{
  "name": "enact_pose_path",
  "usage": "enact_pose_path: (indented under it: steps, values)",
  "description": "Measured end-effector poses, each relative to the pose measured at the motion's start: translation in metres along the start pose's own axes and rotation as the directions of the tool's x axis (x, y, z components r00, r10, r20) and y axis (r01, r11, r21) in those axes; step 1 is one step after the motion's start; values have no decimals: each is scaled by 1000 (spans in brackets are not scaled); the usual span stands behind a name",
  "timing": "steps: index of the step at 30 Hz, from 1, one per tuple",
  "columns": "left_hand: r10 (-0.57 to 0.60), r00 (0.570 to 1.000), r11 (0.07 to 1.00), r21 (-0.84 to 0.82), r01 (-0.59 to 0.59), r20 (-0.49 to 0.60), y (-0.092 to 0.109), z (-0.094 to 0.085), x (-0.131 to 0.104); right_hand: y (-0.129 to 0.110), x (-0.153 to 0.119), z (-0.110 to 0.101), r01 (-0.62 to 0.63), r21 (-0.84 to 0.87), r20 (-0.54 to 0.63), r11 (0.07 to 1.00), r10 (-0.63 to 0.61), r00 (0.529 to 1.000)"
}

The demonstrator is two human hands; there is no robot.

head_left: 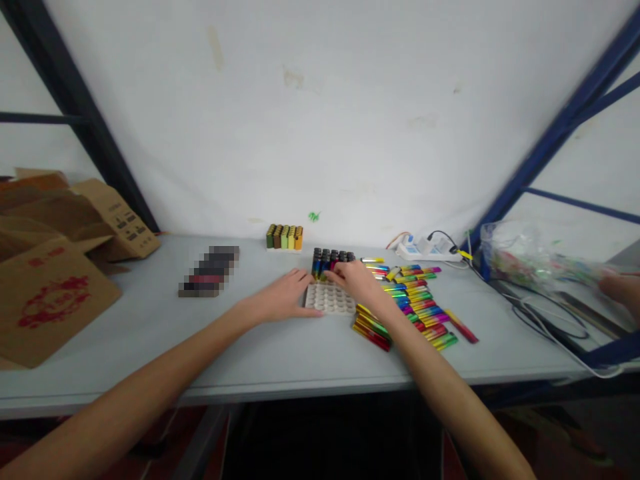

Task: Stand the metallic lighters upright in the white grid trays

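A white tray [330, 299] with rows of round holes lies on the table before me. Its far rows hold upright shiny lighters [334, 256] with dark tops; the nearer holes show no lighters. My left hand [285, 293] grips the tray's left side, fingers by the far left and thumb along the front edge. Over the filled rows, my right hand [357, 280] is closed, fingertips pinched at a lighter that they mostly hide. To the right, many loose metallic multicoloured lighters [420, 303] lie flat, some partly behind my right forearm.
Another tray of yellow and green lighters [285, 237] stands by the wall. Cardboard boxes [65, 267] and a pixelated dark object [210, 271] are left. A power strip [430, 250], cables [550, 320] and a plastic bag [520, 257] lie right, near another person's hand [620, 291].
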State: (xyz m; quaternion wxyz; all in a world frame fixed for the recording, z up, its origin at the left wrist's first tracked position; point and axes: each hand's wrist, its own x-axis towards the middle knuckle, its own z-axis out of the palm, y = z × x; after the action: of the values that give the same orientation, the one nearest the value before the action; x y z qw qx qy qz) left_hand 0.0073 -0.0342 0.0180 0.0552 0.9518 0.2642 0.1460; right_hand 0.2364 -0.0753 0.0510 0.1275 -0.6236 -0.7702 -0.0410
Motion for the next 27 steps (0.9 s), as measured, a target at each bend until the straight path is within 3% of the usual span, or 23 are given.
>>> enact_pose_path:
  steps: [5,11,15,18,23,27]
  values:
    - [9,1000,1000,-18,-9,-2,-1,0,0,56,-17,-28,-53,136,-95,989,66,993]
    - [8,1000,999,-40,-7,2,-2,0,1,134,-54,-35,-103,252,157,962,65,986]
    - [4,1000,999,-49,-4,4,-2,0,0,163,-70,-27,-172,349,184,921,112,976]
    - [-5,1000,999,-42,6,18,-1,-1,0,164,-69,-25,-175,357,183,917,116,976]
    - [-14,999,1000,-12,14,35,0,-2,1,136,-58,-24,-38,315,64,948,19,998]
    - [-13,999,1000,-23,14,41,1,-4,1,116,-51,-16,-11,237,102,971,-14,995]
